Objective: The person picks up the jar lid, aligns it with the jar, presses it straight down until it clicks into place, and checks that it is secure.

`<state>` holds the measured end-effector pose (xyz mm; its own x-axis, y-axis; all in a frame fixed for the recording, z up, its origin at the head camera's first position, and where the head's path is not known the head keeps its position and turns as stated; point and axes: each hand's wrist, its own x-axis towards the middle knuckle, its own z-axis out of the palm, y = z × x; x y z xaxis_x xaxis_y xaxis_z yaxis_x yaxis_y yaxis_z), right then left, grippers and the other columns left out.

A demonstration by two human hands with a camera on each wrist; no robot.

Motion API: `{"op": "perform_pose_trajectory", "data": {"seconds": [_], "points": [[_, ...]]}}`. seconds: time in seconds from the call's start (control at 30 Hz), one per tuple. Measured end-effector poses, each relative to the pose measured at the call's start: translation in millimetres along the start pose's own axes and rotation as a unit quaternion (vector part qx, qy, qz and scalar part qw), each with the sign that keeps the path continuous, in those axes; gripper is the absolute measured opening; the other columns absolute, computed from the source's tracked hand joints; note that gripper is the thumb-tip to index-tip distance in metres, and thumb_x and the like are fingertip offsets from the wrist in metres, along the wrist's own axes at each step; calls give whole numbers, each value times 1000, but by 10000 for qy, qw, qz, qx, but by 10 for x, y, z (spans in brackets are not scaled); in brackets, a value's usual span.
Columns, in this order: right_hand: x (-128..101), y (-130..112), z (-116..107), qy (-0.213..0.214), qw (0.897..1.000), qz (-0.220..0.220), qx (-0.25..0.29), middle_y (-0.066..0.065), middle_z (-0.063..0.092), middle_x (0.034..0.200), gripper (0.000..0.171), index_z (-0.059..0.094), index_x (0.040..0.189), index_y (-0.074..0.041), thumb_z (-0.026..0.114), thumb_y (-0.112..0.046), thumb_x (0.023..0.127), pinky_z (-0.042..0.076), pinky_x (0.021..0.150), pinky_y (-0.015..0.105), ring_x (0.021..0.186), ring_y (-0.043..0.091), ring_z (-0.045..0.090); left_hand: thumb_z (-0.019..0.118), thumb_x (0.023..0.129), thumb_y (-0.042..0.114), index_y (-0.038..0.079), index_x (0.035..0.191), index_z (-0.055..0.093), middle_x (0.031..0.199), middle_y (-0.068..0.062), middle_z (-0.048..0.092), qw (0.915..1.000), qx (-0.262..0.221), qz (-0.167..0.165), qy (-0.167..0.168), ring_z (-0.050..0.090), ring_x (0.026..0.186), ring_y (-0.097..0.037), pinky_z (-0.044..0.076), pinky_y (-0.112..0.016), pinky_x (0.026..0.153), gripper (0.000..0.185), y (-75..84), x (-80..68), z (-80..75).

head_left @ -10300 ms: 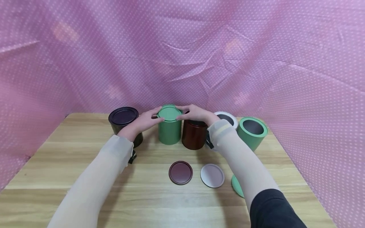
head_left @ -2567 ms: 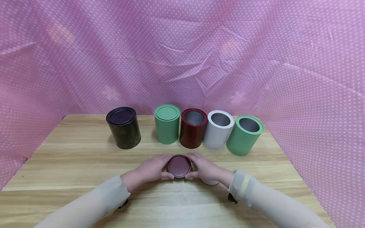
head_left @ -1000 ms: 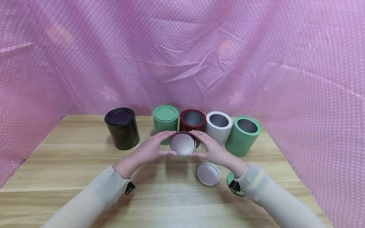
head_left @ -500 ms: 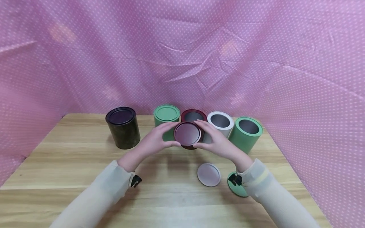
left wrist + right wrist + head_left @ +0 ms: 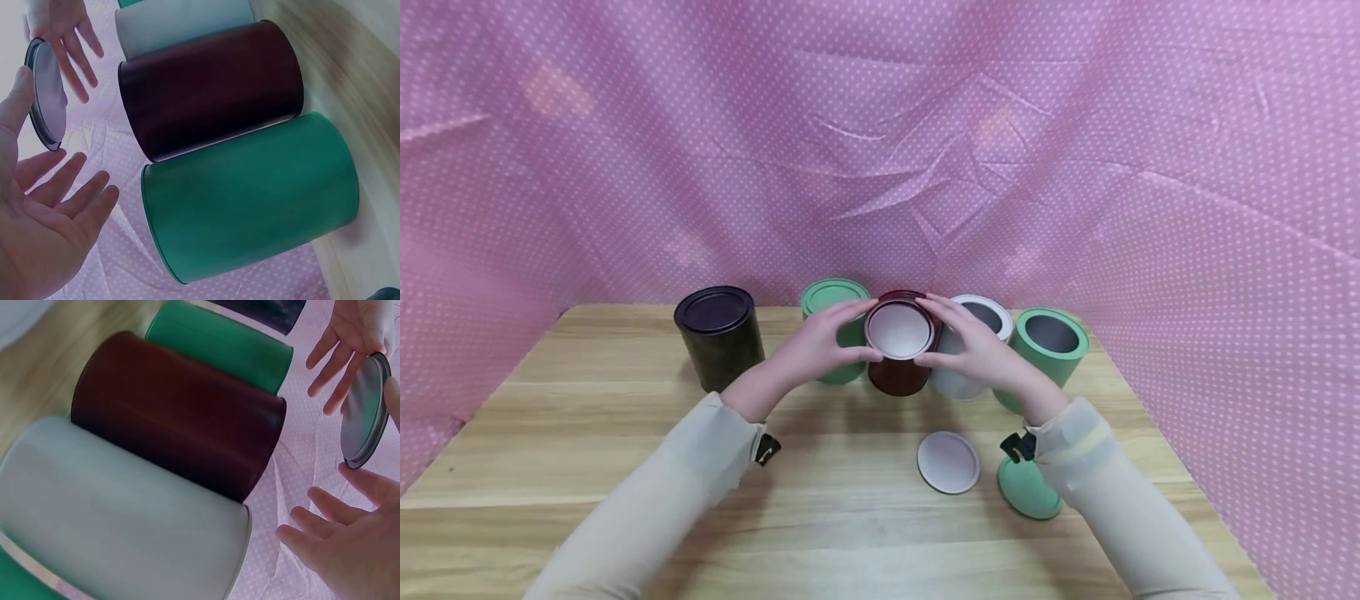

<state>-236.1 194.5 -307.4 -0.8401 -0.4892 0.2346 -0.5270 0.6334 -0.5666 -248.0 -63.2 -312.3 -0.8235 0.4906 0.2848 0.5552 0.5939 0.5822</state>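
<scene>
A dark red can lid [image 5: 898, 330] is held level between both hands, over the mouth of the dark red can [image 5: 898, 377]. My left hand [image 5: 814, 343] pinches its left edge between thumb and forefinger. My right hand [image 5: 979, 352] grips the opposite edge the same way. Both wrist views show a gap between the lid [image 5: 50, 97] and the dark red can [image 5: 178, 415], with the remaining fingers spread. From the head, the lid and hands cover most of that can's rim. The green can [image 5: 835, 292] beside it on the left wears its lid.
To the right stand a white can [image 5: 958, 382] and another green can [image 5: 1051, 367], both uncovered. A black can [image 5: 721, 337] with a lid stands at the left. On the wooden table [image 5: 842, 533] lie a white lid [image 5: 948, 462] and a green lid [image 5: 1028, 489]. Pink cloth [image 5: 880, 150] hangs behind.
Earlier both hands were at the left green can's lid. They then picked the dark red lid off the table, raised it and carried it away from the body to above the dark red can.
</scene>
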Motion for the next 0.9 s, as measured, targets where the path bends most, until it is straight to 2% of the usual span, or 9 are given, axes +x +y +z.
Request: {"op": "perform_pose_trajectory", "data": {"seconds": [0.17, 0.4, 0.7, 0.83, 0.9], "points": [[75, 27, -66, -108, 9999, 98, -67, 13, 27, 158, 77, 38, 149, -12, 76, -28, 84, 25, 115, 57, 146, 34, 24, 79, 80, 32, 9, 142, 49, 144, -13, 50, 9998, -95, 83, -151, 43, 136, -30, 34, -48, 114, 72, -23, 119, -35], [196, 86, -139, -165, 9995, 101, -252, 19, 30, 155, 76, 38, 148, -9, 75, -26, 85, 25, 115, 57, 144, 38, 25, 76, 83, 35, 11, 143, 48, 144, -11, 50, 9995, 35, 99, -297, 43, 136, -29, 33, -47, 114, 71, -84, 266, -60], [334, 158, -232, -444, 9971, 330, -513, 16, 31, 155, 76, 36, 150, -11, 73, -31, 86, 25, 116, 57, 144, 35, 27, 74, 84, 40, 10, 147, 42, 148, -13, 45, 9978, 235, -216, -574, 39, 139, -29, 32, -46, 115, 76, -114, 442, -77], [389, 201, -265, -497, 9973, 311, -435, 18, 33, 154, 76, 36, 149, -8, 73, -28, 86, 23, 117, 54, 144, 35, 27, 73, 84, 42, 12, 148, 40, 150, -13, 43, 9966, 231, -368, -706, 39, 139, -29, 33, -45, 115, 78, -124, 526, -78], [410, 229, -279, -537, 9970, 427, -368, 16, 34, 154, 75, 35, 150, -10, 72, -29, 87, 24, 117, 53, 144, 34, 28, 72, 84, 43, 13, 149, 40, 149, -13, 43, 9962, 196, -397, -748, 39, 139, -28, 34, -45, 114, 78, -131, 565, -74]]}}
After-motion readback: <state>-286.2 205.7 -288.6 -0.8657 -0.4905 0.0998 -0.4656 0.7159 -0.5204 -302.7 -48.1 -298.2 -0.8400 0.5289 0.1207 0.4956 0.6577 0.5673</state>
